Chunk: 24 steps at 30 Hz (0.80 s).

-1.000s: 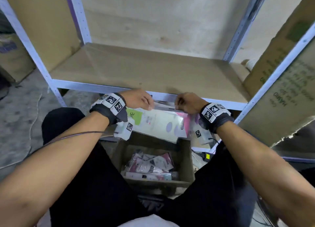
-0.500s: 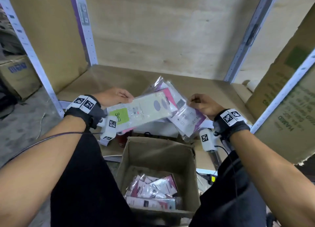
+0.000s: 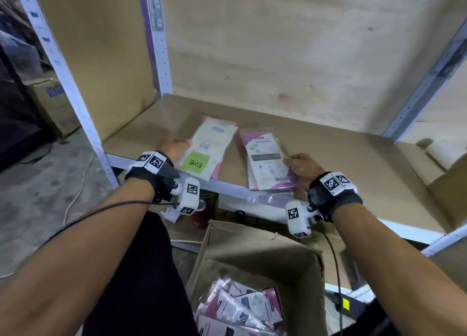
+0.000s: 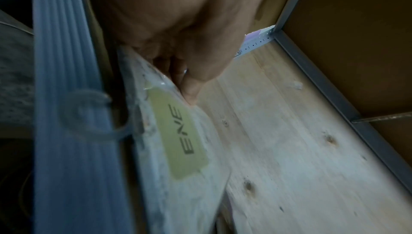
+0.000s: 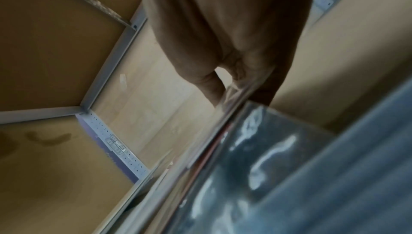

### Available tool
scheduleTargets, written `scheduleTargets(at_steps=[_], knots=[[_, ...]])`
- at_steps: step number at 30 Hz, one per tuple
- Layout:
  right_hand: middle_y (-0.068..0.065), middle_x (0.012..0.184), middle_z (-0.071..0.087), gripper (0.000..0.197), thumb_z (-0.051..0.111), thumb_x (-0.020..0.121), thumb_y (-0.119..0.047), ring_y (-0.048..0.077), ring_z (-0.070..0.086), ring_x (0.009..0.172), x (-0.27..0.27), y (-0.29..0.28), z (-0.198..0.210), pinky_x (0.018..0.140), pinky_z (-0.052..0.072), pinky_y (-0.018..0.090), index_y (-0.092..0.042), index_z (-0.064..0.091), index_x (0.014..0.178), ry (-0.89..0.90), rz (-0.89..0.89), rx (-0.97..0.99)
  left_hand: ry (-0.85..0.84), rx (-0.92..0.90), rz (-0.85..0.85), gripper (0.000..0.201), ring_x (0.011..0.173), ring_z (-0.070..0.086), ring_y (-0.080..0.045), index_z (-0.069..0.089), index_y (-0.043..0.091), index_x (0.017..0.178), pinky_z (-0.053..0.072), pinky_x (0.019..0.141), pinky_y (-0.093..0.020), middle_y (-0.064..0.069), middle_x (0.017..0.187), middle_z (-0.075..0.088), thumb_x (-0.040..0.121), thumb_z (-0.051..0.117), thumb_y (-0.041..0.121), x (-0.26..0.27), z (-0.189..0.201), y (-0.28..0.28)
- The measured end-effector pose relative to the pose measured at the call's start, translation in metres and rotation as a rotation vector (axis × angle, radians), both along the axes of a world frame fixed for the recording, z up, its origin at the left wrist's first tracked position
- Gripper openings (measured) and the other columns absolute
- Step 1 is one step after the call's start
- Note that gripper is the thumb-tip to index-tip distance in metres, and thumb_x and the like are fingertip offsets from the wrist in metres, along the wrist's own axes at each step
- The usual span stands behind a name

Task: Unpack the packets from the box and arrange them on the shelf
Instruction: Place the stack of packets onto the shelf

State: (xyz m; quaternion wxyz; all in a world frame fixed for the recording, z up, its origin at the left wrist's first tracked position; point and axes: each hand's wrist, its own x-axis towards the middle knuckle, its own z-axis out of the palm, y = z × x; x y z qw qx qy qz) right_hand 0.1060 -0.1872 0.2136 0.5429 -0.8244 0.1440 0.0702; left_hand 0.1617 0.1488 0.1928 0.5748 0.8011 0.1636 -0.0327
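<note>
Left grip: the left hand (image 3: 174, 145) holds the left edge of the cream packet with the green ENE label (image 3: 206, 150); in the left wrist view its fingers (image 4: 189, 86) curl onto the clear wrapper, pinching it.
Right grip: the right hand (image 3: 302, 165) pinches the near right edge of the pink-and-white packets (image 3: 266, 159), a thin stack of more than one; the right wrist view shows the thumb and fingers closed on glossy film.
Packets: both bundles lie on the shelf board (image 3: 328, 143), side by side, slightly apart, near ends overhanging the shelf's grey front rail (image 3: 227, 184).
Box: the cardboard box (image 3: 255, 249) sits below and nearer, with more packets (image 3: 240, 308) inside.
Doing it well: I judge the step to be setting down. Slide each bundle farther in until no end overhangs, square the two side by side, then let go flat so the slick wrappers do not fan out or slip off the rail.
Change: half a second ago both bundles were held in the air over the box, crossing each other; now they are separated and lie on the board, and both hands are farther forward.
Remaining: most packets are not yet unpacked.
</note>
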Motion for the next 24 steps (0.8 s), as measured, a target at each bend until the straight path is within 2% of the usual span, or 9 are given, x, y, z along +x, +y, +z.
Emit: scheduleTargets(at_steps=[2, 5, 8, 10, 13, 18, 20, 22, 24], knots=[[0.033, 0.113, 0.067, 0.02, 0.055, 0.098, -0.005, 0.044, 0.066, 0.106, 0.015, 0.016, 0.0, 0.096, 0.051, 0.059, 0.013, 0.063, 0.101, -0.001, -0.012, 0.073, -0.04, 0.052, 0.094, 0.037, 0.109, 0.063, -0.032, 0.067, 0.005, 0.119, 0.05, 0.097, -0.039, -0.016, 0.123, 0.066, 0.095, 0.062, 0.032, 0.017, -0.002, 0.005], [0.03, 0.107, 0.067, 0.008, 0.057, 0.092, 0.007, 0.041, 0.066, 0.101, 0.036, 0.041, 0.004, 0.09, 0.054, 0.055, 0.011, 0.059, 0.098, -0.037, 0.018, 0.161, -0.064, 0.078, 0.168, 0.037, 0.112, 0.063, -0.037, 0.066, 0.001, 0.119, 0.05, 0.1, -0.044, -0.018, 0.124, 0.066, 0.093, 0.061, 0.027, 0.041, -0.003, 0.01], [0.024, 0.119, 0.061, 0.036, 0.057, 0.084, 0.012, 0.04, 0.064, 0.106, 0.058, 0.067, 0.006, 0.09, 0.055, 0.053, 0.001, 0.047, 0.117, -0.073, 0.038, 0.209, -0.022, 0.092, 0.157, 0.043, 0.118, 0.06, -0.037, 0.061, -0.004, 0.125, 0.048, 0.104, -0.042, -0.02, 0.131, 0.062, 0.097, 0.055, 0.029, 0.063, -0.003, 0.016], [0.023, 0.122, 0.061, 0.044, 0.055, 0.083, 0.014, 0.041, 0.064, 0.107, 0.073, 0.083, 0.004, 0.091, 0.055, 0.052, 0.005, 0.045, 0.124, -0.074, 0.075, 0.217, -0.025, 0.077, 0.146, 0.04, 0.112, 0.064, -0.034, 0.065, -0.004, 0.118, 0.052, 0.097, -0.038, -0.02, 0.123, 0.066, 0.094, 0.061, 0.027, 0.073, -0.006, 0.02], [0.026, 0.123, 0.063, 0.05, 0.055, 0.084, 0.017, 0.042, 0.066, 0.107, 0.097, 0.105, 0.0, 0.093, 0.054, 0.055, 0.007, 0.045, 0.132, -0.06, 0.087, 0.235, -0.057, 0.112, 0.087, 0.033, 0.101, 0.069, -0.032, 0.071, -0.002, 0.109, 0.056, 0.093, -0.043, -0.017, 0.109, 0.072, 0.081, 0.072, 0.016, 0.087, -0.011, 0.025], [0.021, 0.129, 0.063, 0.038, 0.057, 0.09, 0.008, 0.035, 0.064, 0.114, 0.139, 0.129, 0.004, 0.101, 0.051, 0.048, 0.003, 0.056, 0.127, -0.04, 0.22, 0.098, -0.06, 0.32, 0.065, 0.034, 0.104, 0.068, -0.031, 0.072, 0.001, 0.108, 0.056, 0.094, -0.043, -0.014, 0.112, 0.073, 0.077, 0.076, 0.015, 0.124, -0.002, 0.044], [0.019, 0.129, 0.064, 0.035, 0.055, 0.093, 0.005, 0.031, 0.064, 0.11, 0.158, 0.135, 0.006, 0.096, 0.053, 0.041, 0.003, 0.058, 0.128, -0.009, 0.297, 0.046, -0.069, 0.418, 0.071, 0.033, 0.107, 0.066, -0.033, 0.072, 0.0, 0.108, 0.053, 0.096, -0.043, -0.015, 0.114, 0.071, 0.078, 0.075, 0.014, 0.143, 0.002, 0.055], [0.021, 0.126, 0.065, 0.034, 0.053, 0.093, 0.008, 0.032, 0.064, 0.109, 0.177, 0.141, 0.008, 0.093, 0.053, 0.04, 0.005, 0.058, 0.126, -0.005, 0.336, 0.024, -0.076, 0.44, 0.072, 0.032, 0.108, 0.065, -0.034, 0.071, -0.001, 0.109, 0.053, 0.097, -0.043, -0.018, 0.115, 0.07, 0.079, 0.074, 0.01, 0.164, 0.004, 0.066], [0.024, 0.122, 0.067, 0.033, 0.054, 0.089, 0.011, 0.031, 0.065, 0.099, 0.195, 0.146, 0.005, 0.086, 0.054, 0.038, 0.01, 0.06, 0.122, -0.026, 0.34, -0.027, -0.068, 0.456, 0.077, 0.033, 0.107, 0.066, -0.035, 0.07, -0.002, 0.11, 0.054, 0.095, -0.042, -0.019, 0.114, 0.07, 0.078, 0.072, 0.008, 0.184, 0.003, 0.074]])
